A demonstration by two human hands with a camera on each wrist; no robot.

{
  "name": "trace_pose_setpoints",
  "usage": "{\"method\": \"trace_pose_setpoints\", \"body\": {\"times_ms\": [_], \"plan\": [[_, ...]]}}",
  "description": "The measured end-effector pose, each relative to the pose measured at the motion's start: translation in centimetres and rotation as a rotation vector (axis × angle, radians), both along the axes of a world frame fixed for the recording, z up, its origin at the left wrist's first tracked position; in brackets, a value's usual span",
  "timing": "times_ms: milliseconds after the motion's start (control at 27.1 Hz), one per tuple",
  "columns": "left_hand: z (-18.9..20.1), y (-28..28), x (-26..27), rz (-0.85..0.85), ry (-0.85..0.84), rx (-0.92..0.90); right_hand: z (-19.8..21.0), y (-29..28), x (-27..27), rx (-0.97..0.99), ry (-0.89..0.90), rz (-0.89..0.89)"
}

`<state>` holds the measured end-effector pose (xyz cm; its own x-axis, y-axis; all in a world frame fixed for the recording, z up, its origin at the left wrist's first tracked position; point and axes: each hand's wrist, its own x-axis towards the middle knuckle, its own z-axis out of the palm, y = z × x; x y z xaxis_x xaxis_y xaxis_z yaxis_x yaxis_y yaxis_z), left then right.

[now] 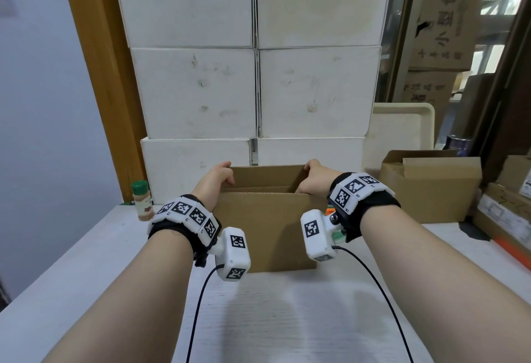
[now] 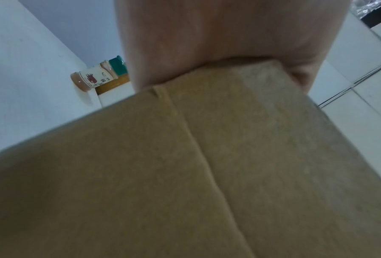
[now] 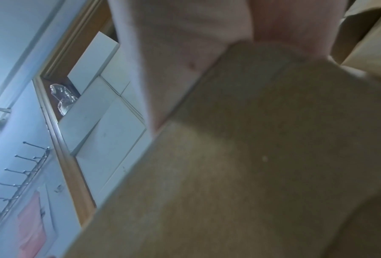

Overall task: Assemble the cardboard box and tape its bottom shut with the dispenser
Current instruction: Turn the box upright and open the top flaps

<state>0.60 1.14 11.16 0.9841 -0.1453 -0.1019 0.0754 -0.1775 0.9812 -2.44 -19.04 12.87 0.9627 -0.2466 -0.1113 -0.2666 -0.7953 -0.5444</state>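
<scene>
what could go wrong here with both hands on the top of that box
The cardboard box stands upright on the table, and the left hand and right hand grip only its top edges, so the thin walls may buckle or skew as it is squared. The spice jar stands near the left wrist and might get knocked over. The dispenser is not clearly in view, so reaching for it may mean letting go.

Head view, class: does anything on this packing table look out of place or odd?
A spice jar with a green cap stands at the table's back left edge, a kitchen item among cartons. The box gripped by both hands looks undamaged.
</scene>
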Motion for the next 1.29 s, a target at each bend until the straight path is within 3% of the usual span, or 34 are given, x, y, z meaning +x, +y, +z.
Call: {"method": "trace_pose_setpoints", "body": {"times_ms": [111,221,295,443,590,701,848,996,1291], "plan": [[0.1,-0.1,-0.3,0.062,-0.028,-0.054,-0.2,0.2,-0.4,0.145,-0.105,-0.056],[-0.8,0.0,-1.0,0.116,-0.083,-0.187,-0.1,0.3,-0.5,0.184,-0.097,-0.092],[-1.0,-0.1,-1.2,0.129,-0.050,-0.256,-0.2,0.2,-0.3,0.210,-0.069,-0.082],[-1.3,-0.3,-0.2,0.123,0.001,-0.318,-0.5,-0.1,-0.3,0.443,-0.100,-0.080],[-1.7,-0.2,0.1,0.182,-0.090,-0.147,-0.3,0.0,-1.0,0.640,-0.092,-0.120],[-1.6,-0.2,0.2,0.166,-0.046,-0.205,-0.1,0.1,-1.3,0.698,-0.064,-0.115],[-1.7,-0.2,0.9,0.176,0.001,-0.358,-0.2,0.0,-1.3,0.729,-0.063,-0.143],[-2.1,0.1,1.7,0.266,-0.025,-0.278,0.0,0.2,-1.4,0.800,-0.071,-0.147],[-1.9,0.2,0.9,0.246,-0.037,-0.314,-0.1,0.3,-1.4,0.620,-0.080,-0.100]]}}
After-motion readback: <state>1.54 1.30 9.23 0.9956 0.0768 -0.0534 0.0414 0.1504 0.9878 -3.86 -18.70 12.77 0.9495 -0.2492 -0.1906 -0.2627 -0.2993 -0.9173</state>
